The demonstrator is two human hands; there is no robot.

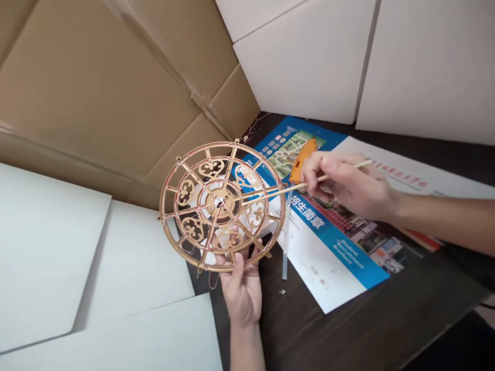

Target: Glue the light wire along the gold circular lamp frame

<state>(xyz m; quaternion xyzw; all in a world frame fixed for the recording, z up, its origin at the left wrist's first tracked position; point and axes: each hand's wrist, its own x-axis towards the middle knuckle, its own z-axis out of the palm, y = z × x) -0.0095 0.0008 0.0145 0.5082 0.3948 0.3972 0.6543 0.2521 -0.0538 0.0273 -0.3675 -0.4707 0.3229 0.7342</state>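
Note:
A gold-coloured openwork wheel frame (217, 200), with spokes, rings and scroll ornaments, is tilted toward me above the table. My left hand (243, 288) grips its lower rim, thumb in front and fingers behind. Thin reddish wire runs along the rings and spokes to the hub. In my right hand (348, 183) is a thin wooden stick (276, 192), pinched between thumb and fingers. Its far end lies over the wheel near the hub; I cannot tell whether it touches. An orange tool (303, 157) with a dark tip shows just behind my right fingers.
A blue and white printed brochure (328, 257) lies on the dark tabletop (305, 335). A narrow translucent strip (285, 265) is beside it. Cardboard (96, 93) rises at the back left, white panels (309, 62) stand behind, and white boards (46, 247) lie at left.

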